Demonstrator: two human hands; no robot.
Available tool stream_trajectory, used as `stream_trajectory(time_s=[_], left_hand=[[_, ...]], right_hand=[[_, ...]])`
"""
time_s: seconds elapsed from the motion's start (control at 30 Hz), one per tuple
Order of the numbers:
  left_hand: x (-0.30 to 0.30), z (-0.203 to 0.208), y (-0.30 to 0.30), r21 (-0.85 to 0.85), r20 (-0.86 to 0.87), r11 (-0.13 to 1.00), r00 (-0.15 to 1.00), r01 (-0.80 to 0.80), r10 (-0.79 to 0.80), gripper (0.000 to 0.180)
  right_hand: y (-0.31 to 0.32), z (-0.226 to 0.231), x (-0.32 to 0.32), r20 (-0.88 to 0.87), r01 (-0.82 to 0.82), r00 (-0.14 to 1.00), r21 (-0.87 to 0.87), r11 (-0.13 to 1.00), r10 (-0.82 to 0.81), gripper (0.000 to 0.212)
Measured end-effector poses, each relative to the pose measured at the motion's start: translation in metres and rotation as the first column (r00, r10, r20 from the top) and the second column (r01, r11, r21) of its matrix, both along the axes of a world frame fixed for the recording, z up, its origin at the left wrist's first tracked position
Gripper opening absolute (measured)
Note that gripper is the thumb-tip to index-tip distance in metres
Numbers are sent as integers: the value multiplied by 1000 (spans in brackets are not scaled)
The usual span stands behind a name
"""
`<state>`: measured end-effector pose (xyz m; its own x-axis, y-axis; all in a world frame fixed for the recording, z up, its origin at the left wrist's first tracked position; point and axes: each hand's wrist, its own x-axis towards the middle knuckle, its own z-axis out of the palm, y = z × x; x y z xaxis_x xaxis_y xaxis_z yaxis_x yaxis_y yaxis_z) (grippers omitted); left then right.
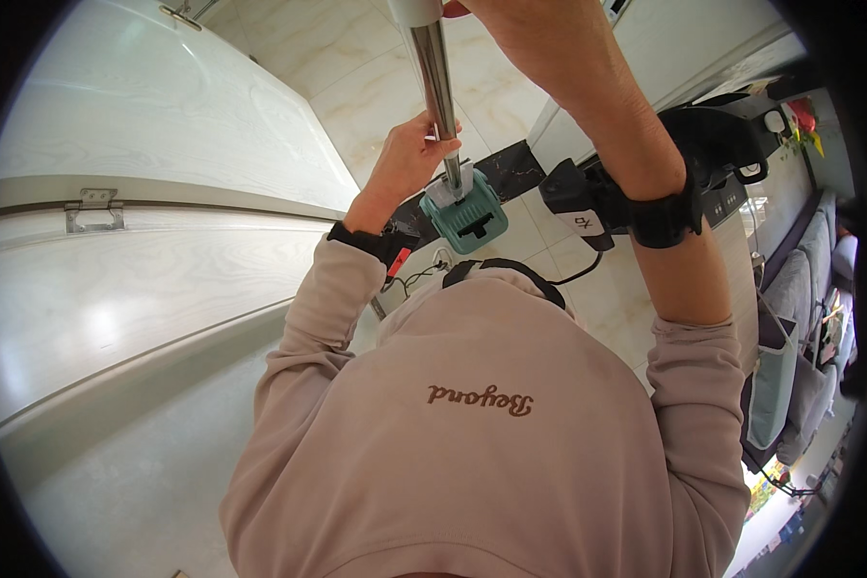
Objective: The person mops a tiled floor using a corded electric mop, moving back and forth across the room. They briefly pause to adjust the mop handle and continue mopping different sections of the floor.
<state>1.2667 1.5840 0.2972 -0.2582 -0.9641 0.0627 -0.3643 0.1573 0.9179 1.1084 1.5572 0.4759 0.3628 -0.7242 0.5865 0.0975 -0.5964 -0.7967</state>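
A mop with a shiny metal pole (434,82) runs down from the top edge, its upper part a pale grey sleeve. At its lower end is a teal plastic head (464,214) with a ribbed face, a dark slot and a whitish piece where the pole enters. My left hand (409,159) is closed round the pole just above that head. At the top edge my right hand (518,21) is beside the grey sleeve, with a fingertip against it. Most of its fingers are cut off by the frame.
A white panelled door (164,96) with a metal hinge (94,212) stands on the left. Pale marbled tiles (356,48) and a dark stone strip (512,173) make up the floor. A grey sofa (790,289) is at the far right. A black device (665,197) is strapped to my right forearm.
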Motion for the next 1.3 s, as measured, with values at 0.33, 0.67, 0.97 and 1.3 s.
stream_trajectory(time_s=[0.33, 0.67, 0.97, 1.3], left_hand=[[-1, 0, 1, 31, -9, 999, 1000, 6, -6, 23], [-2, -3, 3, 18, -4, 1000, 1000, 5, -5, 22], [-11, 8, 7, 60, -19, 998, 1000, 20, -19, 20], [-27, 28, 16, 102, 66, 987, 989, 126, -133, 19]], right_hand=[[4, 1, 0, 27, -4, 1000, -27, 1000, 5, 28], [-5, -8, 2, 77, -59, 995, -36, 998, 61, 28], [13, 8, -13, 42, -98, 995, 108, 989, 93, 30], [34, 3, -37, -11, 7, 1000, 114, 993, -6, 34]])
